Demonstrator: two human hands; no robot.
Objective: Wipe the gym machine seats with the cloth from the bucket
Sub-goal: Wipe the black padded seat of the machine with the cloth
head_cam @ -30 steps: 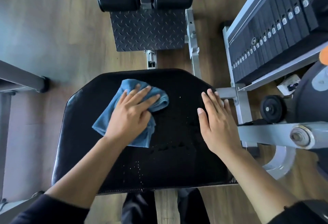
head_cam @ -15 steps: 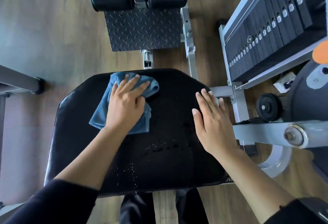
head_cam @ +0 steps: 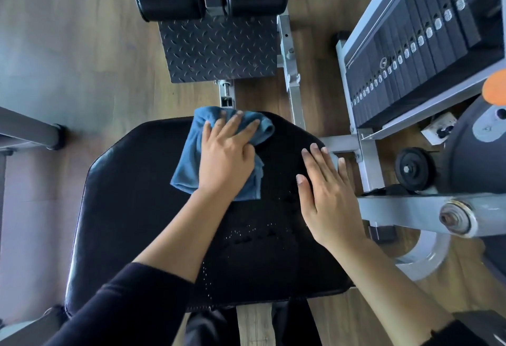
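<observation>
Left hand [head_cam: 227, 159] lies flat on the blue cloth [head_cam: 189, 162], fingers straight and spread, pressing it onto the far edge of the black seat [head_cam: 131, 208]; nothing gripped. Right hand [head_cam: 328, 203] flat and empty on the seat's right side, apparently bracing. Step in hand: wiping, cloth at the far rim. Wet specks [head_cam: 246, 236] show mid-seat. Next move likely calls for drawing the cloth back over that patch with even pressure. Bucket not in view.

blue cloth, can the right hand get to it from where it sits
Probably yes: only bare seat lies between the right hand and the blue cloth, though the left hand presses on most of it.
</observation>
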